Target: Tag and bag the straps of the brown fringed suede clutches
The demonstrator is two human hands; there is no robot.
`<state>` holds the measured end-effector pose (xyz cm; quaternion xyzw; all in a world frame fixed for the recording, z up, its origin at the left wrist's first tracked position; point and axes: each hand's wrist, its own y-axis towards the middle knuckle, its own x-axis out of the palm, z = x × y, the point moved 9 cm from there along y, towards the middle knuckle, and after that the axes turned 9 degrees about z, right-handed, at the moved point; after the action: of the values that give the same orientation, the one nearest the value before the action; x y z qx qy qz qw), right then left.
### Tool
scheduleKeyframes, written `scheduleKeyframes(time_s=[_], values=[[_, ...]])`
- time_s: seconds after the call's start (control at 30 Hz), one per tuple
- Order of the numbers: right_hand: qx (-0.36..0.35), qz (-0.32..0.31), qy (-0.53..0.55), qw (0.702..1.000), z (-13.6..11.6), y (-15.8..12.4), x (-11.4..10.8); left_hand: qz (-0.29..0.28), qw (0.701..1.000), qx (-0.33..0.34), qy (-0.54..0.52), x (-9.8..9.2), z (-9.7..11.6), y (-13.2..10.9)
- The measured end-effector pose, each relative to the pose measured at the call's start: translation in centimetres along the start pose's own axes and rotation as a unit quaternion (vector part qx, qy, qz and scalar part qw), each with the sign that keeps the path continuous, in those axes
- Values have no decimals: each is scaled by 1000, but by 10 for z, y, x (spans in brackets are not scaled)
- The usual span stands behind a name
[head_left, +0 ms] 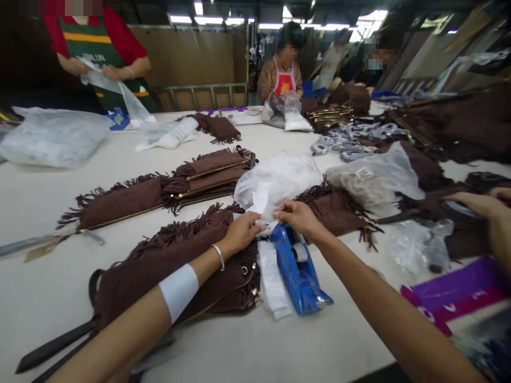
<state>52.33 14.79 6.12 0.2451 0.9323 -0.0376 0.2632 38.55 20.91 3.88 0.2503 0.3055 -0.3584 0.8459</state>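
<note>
My left hand [241, 231], with a bangle at the wrist, is closed in a pinch above a pile of brown fringed bags [159, 274]. Opposite it, my right hand [298, 215] pinches too, just over the far end of a blue tape dispenser [297, 271]. Thin white plastic [261, 205] shows between my fingertips; its exact shape is hard to make out. Folded white plastic sleeves [273, 284] lie left of the dispenser. A puffed clear plastic bag [285, 173] rests right behind my hands. A white patch [179, 287] covers part of my left forearm.
More brown fringed bags [211, 173] lie behind on the white table [223, 351]. Grey clasps [359, 138] are heaped at the back right. A co-worker's hand [485, 207] reaches in from the right, near a purple package [459, 292]. Other people work across the table.
</note>
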Motion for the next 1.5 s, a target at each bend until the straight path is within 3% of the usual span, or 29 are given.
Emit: scheduleKeyframes(time_s=[0.13, 0.27, 0.37, 0.47, 0.57, 0.63, 0.7, 0.73, 0.77, 0.83, 0.87, 0.93, 1.07, 1.17, 1.3, 1.4, 1.5], values=[[-86, 21, -107, 990, -25, -15, -1, -26, 997, 53, 49, 7, 2, 5], [-158, -35, -227, 960, -51, -47, 22, -50, 988, 67, 132, 19, -6, 6], [-186, -99, -290, 934, -66, -88, 49, -48, 982, 86, 163, 26, -3, 4], [-213, -214, -192, 934, -87, -146, 73, -44, 985, 81, 148, 31, 0, 5], [-174, -309, 5, 935, -114, -192, 70, -50, 992, 52, 105, 23, 3, 9], [-96, -273, 52, 956, -119, -193, 52, -39, 996, 24, 82, 3, 6, 6], [-24, -199, 47, 979, -116, -183, 35, -4, 999, -2, 40, -31, 16, -9], [-1, -172, 50, 984, -115, -179, 32, 15, 1000, -13, -3, -49, 26, -23], [13, -157, 61, 986, -115, -177, 32, 20, 992, -34, -118, -66, 37, -42], [21, -132, 91, 987, -118, -174, 39, -51, 929, -113, -349, -78, 59, -95], [18, -118, 104, 987, -120, -174, 45, -96, 888, -153, -423, -78, 70, -127], [5, -98, 122, 988, -125, -178, 60, -107, 838, -203, -495, -84, 78, -189], [5, -116, 173, 978, -128, -204, 110, 28, 828, -306, -470, -95, 35, -296], [38, -122, 213, 969, -125, -231, 153, 85, 817, -358, -443, -102, 2, -369], [66, -189, 231, 952, -134, -274, 222, 176, 817, -411, -363, -129, -20, -462], [68, -246, 211, 944, -142, -311, 272, 188, 852, -410, -265, -143, -20, -522], [62, -279, 174, 942, -140, -343, 311, 160, 856, -421, -255, -134, -25, -574]])
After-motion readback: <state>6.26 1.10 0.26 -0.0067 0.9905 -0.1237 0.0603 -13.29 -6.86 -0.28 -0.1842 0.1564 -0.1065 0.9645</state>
